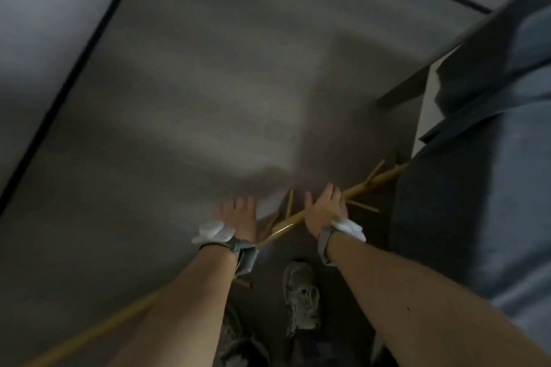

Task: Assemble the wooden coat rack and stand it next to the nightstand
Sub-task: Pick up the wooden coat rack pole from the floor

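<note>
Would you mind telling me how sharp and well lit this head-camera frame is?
Head view: dim throughout, with motion blur smearing the floor; wide-angle bending curves the dark wall edges; the left hand, right hand and wooden pole are soft, so the grip is hard to judge.

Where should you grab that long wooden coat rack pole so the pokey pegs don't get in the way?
Grip the coat rack pole on its bare stretch between the two hands, coming from above. The pole lies slanted and low, and the pegs cluster toward its far end near the bed. The right hand already rests there; the left hand is beside it.
</note>
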